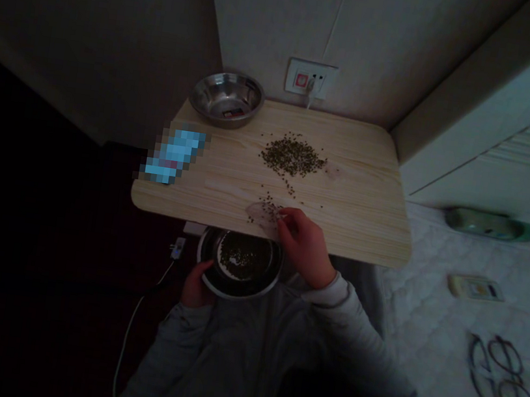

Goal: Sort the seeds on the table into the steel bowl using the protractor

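My left hand [198, 284] grips the rim of a metal bowl [271, 281] just below the table's front edge. Small dark-green beans [250, 255] cover much of the bowl's bottom. At the table's front edge, my right hand [305, 243] has its fingers curled and pinched beside a few scattered beans [268, 209]. Whatever the fingertips hold is too small or hidden to make out. Farther back on the wooden tabletop [359, 192] lies a loose spread of the same beans [293, 156].
A second metal bowl [227, 98] stands at the table's back left, with a bright, pixelated screen [175, 156] in front of it. On the wall is a socket [310, 79] with a plug. Glasses [503, 376] and a pale device [475, 288] lie on the white bedding at right.
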A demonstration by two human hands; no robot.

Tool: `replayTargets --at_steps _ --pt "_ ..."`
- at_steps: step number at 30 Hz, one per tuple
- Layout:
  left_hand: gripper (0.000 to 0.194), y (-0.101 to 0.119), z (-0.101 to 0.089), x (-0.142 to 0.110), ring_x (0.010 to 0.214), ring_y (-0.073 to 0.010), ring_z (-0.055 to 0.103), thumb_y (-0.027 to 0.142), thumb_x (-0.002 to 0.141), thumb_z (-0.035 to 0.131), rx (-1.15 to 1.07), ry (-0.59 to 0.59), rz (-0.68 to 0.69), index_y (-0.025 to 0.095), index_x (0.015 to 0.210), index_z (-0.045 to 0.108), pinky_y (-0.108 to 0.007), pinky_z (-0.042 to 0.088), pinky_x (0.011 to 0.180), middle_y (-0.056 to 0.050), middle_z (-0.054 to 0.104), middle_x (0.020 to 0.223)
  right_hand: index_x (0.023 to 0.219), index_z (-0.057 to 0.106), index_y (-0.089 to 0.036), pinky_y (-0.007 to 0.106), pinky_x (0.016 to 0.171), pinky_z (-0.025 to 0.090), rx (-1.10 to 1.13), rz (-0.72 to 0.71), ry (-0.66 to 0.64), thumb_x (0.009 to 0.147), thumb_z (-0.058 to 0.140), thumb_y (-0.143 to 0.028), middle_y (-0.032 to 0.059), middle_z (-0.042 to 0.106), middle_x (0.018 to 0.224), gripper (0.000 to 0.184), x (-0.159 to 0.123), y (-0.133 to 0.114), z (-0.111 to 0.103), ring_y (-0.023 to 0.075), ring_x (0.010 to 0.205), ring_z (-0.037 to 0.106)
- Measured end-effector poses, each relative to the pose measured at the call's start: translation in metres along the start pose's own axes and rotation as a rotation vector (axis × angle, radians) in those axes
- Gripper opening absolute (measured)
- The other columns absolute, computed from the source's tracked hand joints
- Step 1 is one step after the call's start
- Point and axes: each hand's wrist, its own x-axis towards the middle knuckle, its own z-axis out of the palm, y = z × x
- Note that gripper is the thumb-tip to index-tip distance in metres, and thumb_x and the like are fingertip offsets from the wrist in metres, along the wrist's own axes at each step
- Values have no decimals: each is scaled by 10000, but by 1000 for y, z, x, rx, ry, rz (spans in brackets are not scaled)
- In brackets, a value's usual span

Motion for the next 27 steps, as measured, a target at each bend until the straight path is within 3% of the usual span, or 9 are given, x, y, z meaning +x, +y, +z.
replayTargets --at_steps 4,9,14,20,24,27 --pt "233 1 2 0 687 -171 605 118 635 471 3 58 0 214 456 585 -277 464 665 8 632 497 937 505 -168 223 562 378 -42 -19 -16 741 409 -237 18 563 662 229 0 -2 0 113 592 502" --pt "254 6 12 -13 583 -151 601 112 664 443 12 64 -77 178 477 602 -275 471 637 -10 631 494 950 509 -171 230 583 389 -81 -36 -31 751 399 -245 31 579 712 240 -1 -5 1 119 625 517" --pt "304 7 14 -16 535 -127 591 107 687 428 -32 41 -70 171 440 594 -236 464 623 -16 627 477 958 508 -168 230 594 392 -81 -72 -81 758 396 -238 31 582 715 240 -6 -9 0 117 633 518" --pt "280 9 14 -17 579 -165 606 114 687 425 -36 44 -103 141 488 619 -285 466 664 -37 636 494 942 516 -176 218 615 393 -44 -129 -185 768 398 -236 18 582 724 219 -19 -10 -2 107 655 517" --pt "250 8 12 -15 688 -216 612 142 683 430 -48 -22 -200 112 560 645 -320 467 683 -62 638 502 933 520 -169 223 621 400 -32 -98 -131 758 418 -235 29 585 746 214 -27 -5 -2 112 667 519" --pt "224 5 10 -11 688 -210 614 142 663 456 -60 -44 -172 130 540 643 -294 468 684 -53 637 493 938 517 -167 233 629 404 -33 -59 -82 756 418 -238 33 584 745 219 -29 -2 -2 119 667 519"
